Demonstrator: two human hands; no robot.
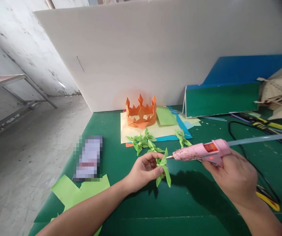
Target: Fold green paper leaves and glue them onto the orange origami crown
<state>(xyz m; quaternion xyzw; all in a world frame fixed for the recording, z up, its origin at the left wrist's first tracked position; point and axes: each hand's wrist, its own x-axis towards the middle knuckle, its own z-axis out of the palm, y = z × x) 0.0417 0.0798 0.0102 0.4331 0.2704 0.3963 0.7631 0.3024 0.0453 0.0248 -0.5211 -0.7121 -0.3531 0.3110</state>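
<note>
Between the thumb and fingers of my left hand [144,170] is a green folded paper flower [164,170] with narrow pointed petals. My right hand [236,175] is wrapped round the handle of a pink hot glue gun [199,150], with a long clear glue stick [261,139] out of its back. The metal nozzle points left, at or very near an upper petal; whether they touch I cannot tell. Just beyond my left hand lie several similar green paper flowers [141,142], and another green flower [182,138] lies further right.
An orange paper crown [142,123] stands on stacked coloured sheets [165,131] at the back. Left are a blurred phone [88,157] and green paper pieces [74,193]. A black cord [231,131] and yellow-handled tools [268,200] lie right. A white board [143,55] rises behind the green table [180,203].
</note>
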